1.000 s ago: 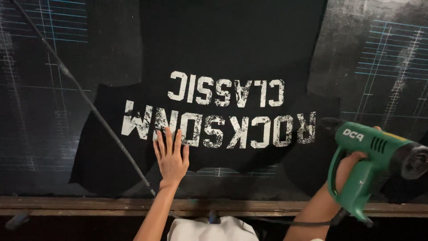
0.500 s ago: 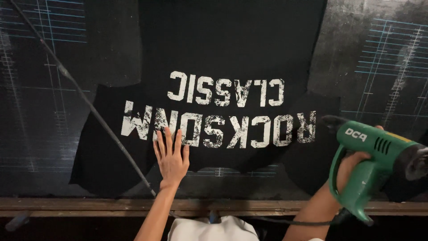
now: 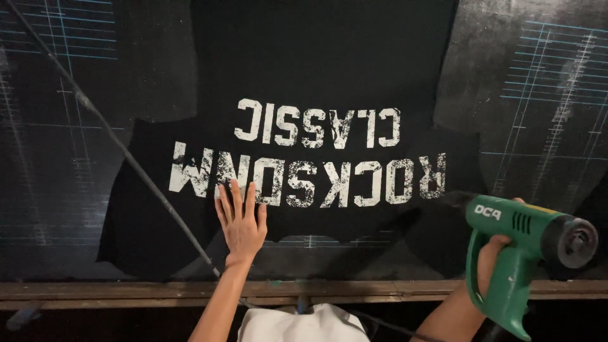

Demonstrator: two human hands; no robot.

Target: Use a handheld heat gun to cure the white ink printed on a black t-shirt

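Left hand [image 3: 240, 225] flat, fingers spread, on shirt [image 3: 316, 82] near front edge; soft, limp. Right hand [image 3: 491, 263] grips heat gun [image 3: 529, 237].

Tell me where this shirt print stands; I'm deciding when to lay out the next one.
Looks done: white lettering is already on the black T-shirt, lying flat on the dark gridded table. In hand: the left hand presses the shirt by the lower letters; the right hand has its grip on a green heat gun, nozzle towards the print. Whether heating is left, I can't tell.
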